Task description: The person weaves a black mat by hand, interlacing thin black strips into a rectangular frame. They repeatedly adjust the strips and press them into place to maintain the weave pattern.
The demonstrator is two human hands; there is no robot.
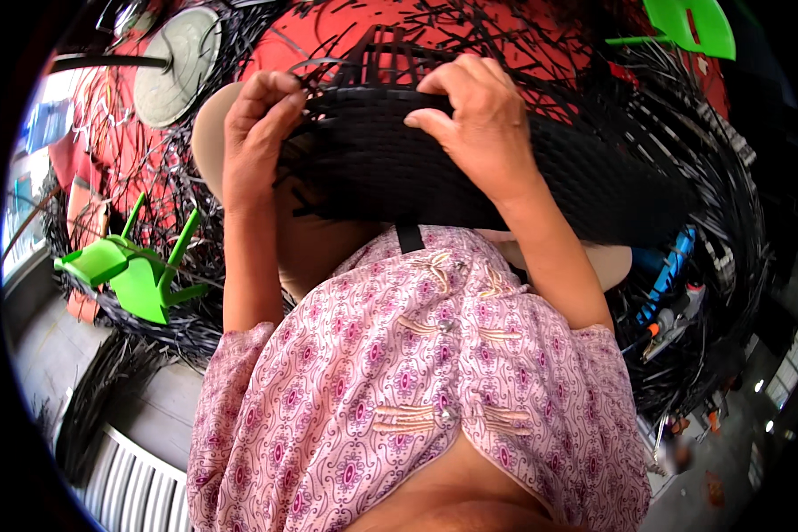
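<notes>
At the hands (483, 129), black woven panel (390, 164)

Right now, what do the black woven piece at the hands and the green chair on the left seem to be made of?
Black woven piece: probably plastic strip, satin to matte, given its flat, even strands; another coated material is possible.
Green chair: likely moulded plastic, smooth, judging by its uniform bright colour.

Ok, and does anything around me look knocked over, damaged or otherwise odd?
The green chair at left seems tipped over, with legs sticking out rather than standing under it. Black strips lie tangled across the red surface, which looks untidy. I see no clear damage to the black woven piece.
</notes>
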